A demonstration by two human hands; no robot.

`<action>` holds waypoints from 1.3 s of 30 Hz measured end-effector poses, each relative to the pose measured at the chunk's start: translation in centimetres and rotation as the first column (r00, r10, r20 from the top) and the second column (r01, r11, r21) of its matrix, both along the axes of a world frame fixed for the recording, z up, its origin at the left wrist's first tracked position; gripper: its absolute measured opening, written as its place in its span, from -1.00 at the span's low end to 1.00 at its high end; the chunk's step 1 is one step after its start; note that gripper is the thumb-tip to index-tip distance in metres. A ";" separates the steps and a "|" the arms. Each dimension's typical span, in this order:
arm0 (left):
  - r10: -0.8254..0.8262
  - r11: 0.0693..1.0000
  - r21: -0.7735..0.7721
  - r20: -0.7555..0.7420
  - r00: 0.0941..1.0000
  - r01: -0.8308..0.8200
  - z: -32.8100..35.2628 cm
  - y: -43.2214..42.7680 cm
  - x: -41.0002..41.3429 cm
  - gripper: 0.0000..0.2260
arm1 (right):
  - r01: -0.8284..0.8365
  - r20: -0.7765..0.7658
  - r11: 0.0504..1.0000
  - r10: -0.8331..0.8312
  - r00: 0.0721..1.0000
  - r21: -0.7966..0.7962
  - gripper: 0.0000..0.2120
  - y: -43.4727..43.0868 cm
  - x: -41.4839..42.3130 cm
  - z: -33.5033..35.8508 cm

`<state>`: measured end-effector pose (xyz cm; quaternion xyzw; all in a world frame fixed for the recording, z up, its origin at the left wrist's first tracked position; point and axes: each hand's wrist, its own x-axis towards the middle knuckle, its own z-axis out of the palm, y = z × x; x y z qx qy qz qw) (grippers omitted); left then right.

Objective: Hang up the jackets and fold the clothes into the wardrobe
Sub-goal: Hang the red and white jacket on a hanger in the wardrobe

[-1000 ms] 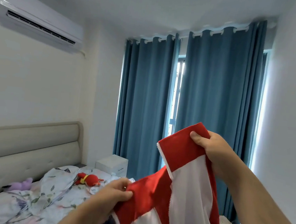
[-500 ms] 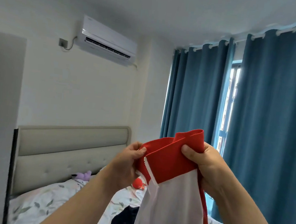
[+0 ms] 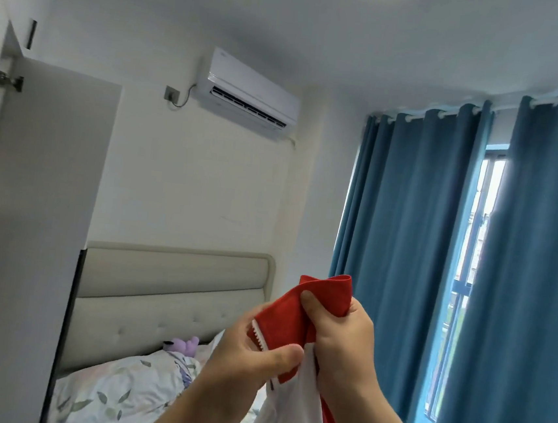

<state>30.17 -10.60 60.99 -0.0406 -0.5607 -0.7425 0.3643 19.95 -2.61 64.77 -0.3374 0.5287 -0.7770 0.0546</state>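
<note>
I hold a red and white jacket (image 3: 289, 403) up in front of me, its red collar bunched between my hands and its white body hanging down out of view. My left hand (image 3: 250, 355) grips the collar by the white zipper edge, thumb on top. My right hand (image 3: 340, 340) pinches the red collar from the right, thumb pressed into the cloth. Both hands touch each other. The open wardrobe door (image 3: 38, 222) stands at the left, hinges visible on its edge.
A bed (image 3: 124, 390) with floral bedding and a padded beige headboard (image 3: 174, 290) lies below the hands. A purple soft toy (image 3: 183, 345) sits by the headboard. Blue curtains (image 3: 414, 244) cover the window on the right. An air conditioner (image 3: 248, 95) hangs on the wall.
My view has swung left, bringing the wardrobe door into sight. My hands came together on the red collar, bunching it, where earlier they held it spread apart.
</note>
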 end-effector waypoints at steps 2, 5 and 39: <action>0.123 0.985 0.119 0.006 0.992 -0.123 -0.2 -2.8 1.5 -0.61 | -0.093 0.067 0.996 0.093 0.993 -0.001 -0.90 -2.8 2.3 0.2; 0.151 0.957 0.247 0.011 0.988 -0.149 -0.4 -7.4 4.2 -0.77 | -0.204 0.171 0.979 0.199 0.965 0.012 -0.85 -6.3 5.6 0.3; 0.835 0.482 -0.283 0.435 0.337 -0.829 -5.1 -37.3 7.5 -0.80 | -0.830 0.404 0.473 0.726 0.557 0.294 -0.57 -41.6 -7.4 -9.2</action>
